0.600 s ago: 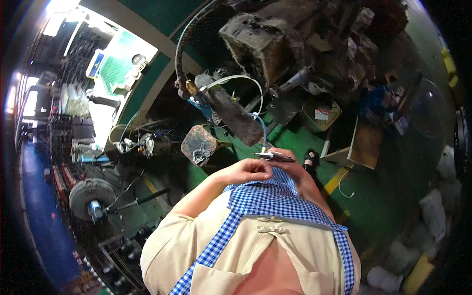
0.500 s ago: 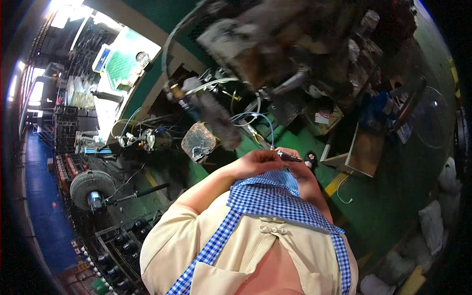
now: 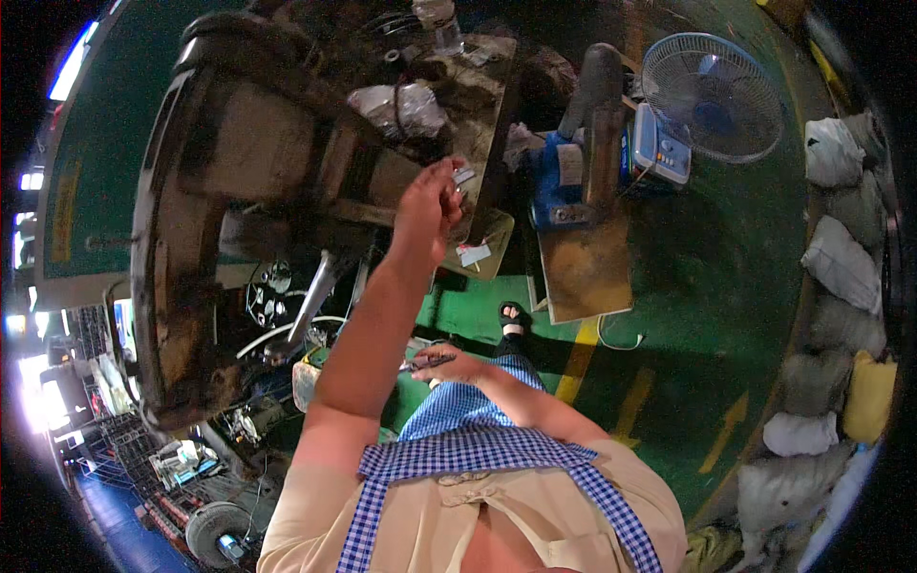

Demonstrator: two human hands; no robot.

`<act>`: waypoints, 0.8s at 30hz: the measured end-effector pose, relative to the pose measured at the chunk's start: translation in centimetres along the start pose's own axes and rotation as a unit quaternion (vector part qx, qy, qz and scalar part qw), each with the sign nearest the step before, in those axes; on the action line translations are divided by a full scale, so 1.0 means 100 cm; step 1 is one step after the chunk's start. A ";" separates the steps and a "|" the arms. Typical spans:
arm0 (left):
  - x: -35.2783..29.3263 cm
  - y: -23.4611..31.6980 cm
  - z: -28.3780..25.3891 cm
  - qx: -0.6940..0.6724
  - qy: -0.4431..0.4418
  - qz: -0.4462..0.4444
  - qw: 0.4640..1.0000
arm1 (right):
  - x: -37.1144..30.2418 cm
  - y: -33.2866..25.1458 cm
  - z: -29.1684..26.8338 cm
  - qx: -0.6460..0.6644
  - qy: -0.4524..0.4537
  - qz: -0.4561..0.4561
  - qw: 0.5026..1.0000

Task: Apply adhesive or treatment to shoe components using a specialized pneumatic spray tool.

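1. At the edge of a worn tabletop [image 3: 485,105], the left hand [image 3: 427,215] reaches far out, with its fingers bent close together.
2. Right by those fingertips is a small, flat, pale thing [image 3: 463,177] (it is too tiny to tell if they pinch it or only touch it).
3. Down low, in front of the body, the right hand [image 3: 457,365] is closed around a thin dark thing [image 3: 430,362] that pokes out to the left.
4. The two hands are well apart, one high up and one near the lap.
5. On the tabletop, past the left hand, sits a crinkly clear plastic bag [image 3: 396,108], and a see-through bottle [image 3: 441,27] stands farther back.
6. Just below the tabletop is a yellowish box [image 3: 495,235] with a white tag [image 3: 473,254] on it.
7. To the right, a blue machine [image 3: 551,181] sits on a brown board [image 3: 587,277], near a round fan [image 3: 712,95].
8. A big dark machine [image 3: 258,124] fills the left side.
9. The person wears a blue and white checked apron [image 3: 478,460], and one black sandal [image 3: 513,317] shows on the green floor [image 3: 688,325].
10. Pale sacks [image 3: 845,263] lie along the far right.
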State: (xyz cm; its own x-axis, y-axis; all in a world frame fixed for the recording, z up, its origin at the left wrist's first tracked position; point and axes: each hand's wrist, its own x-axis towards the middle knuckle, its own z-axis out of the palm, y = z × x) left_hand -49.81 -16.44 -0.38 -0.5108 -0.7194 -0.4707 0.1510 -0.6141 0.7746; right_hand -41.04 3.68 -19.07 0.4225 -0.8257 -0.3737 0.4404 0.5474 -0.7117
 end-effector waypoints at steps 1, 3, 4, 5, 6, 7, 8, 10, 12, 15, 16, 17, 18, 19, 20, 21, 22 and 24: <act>0.032 0.000 0.005 0.003 -0.001 0.000 1.000 | -0.001 0.003 -0.004 0.000 0.027 -0.004 1.000; 0.096 0.001 0.001 0.095 -0.010 0.021 0.995 | 0.008 0.022 -0.011 -0.019 0.003 -0.027 0.999; 0.124 0.003 -0.003 0.100 -0.005 0.022 0.995 | 0.010 0.032 -0.013 0.002 -0.013 -0.043 0.999; 0.156 0.000 0.006 0.190 0.006 0.014 0.982 | 0.007 0.038 -0.022 0.024 -0.014 -0.062 0.998; 0.185 -0.002 0.007 0.279 0.023 0.008 0.960 | 0.006 0.041 -0.027 0.042 -0.025 -0.062 0.997; 0.217 -0.001 -0.005 0.285 0.030 0.013 0.958 | 0.005 0.036 -0.027 0.044 -0.042 -0.074 0.995; 0.252 -0.003 -0.013 0.383 0.070 0.111 0.914 | 0.008 0.036 -0.031 0.027 -0.042 -0.075 0.996; 0.296 -0.004 -0.005 0.476 0.100 0.202 0.850 | 0.008 0.057 -0.037 0.010 -0.014 -0.113 0.993; 0.321 0.006 0.026 0.708 0.111 0.293 0.632 | 0.008 0.070 -0.046 0.075 -0.005 -0.178 0.981; 0.366 0.021 0.050 0.808 0.112 0.290 0.500 | 0.008 0.074 -0.053 0.129 -0.035 -0.105 0.986; 0.370 0.023 0.058 0.820 0.086 0.288 0.486 | 0.006 0.071 -0.056 0.080 -0.016 -0.123 0.989; 0.386 0.020 0.060 0.822 0.081 0.289 0.484 | 0.004 0.068 -0.058 0.030 0.005 -0.140 0.990; 0.404 0.026 0.060 0.859 0.118 0.225 0.445 | 0.004 0.063 -0.061 0.023 -0.004 -0.124 0.992; 0.423 0.030 0.060 0.887 0.152 0.160 0.405 | 0.007 0.063 -0.061 -0.045 0.013 -0.106 0.993; 0.437 0.033 0.055 0.904 0.142 0.145 0.376 | 0.009 0.063 -0.063 -0.026 0.011 -0.136 0.990; 0.443 0.029 0.055 0.905 0.140 0.145 0.375 | 0.007 0.061 -0.067 -0.004 0.010 -0.163 0.987; 0.448 0.027 0.054 0.909 0.138 0.134 0.370 | 0.006 0.058 -0.068 0.004 0.005 -0.130 0.991; 0.457 0.024 0.050 0.913 0.139 0.121 0.363 | 0.008 0.059 -0.073 0.017 -0.001 -0.119 0.993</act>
State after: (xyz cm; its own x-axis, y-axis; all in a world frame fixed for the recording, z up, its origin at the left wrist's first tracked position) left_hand -77.04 -49.17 -17.86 -0.5253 -0.8419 -0.1234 -0.7806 0.5346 -0.3238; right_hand -43.91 5.25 -27.88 0.3051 -0.9318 -0.1965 0.5535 0.3414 -0.7597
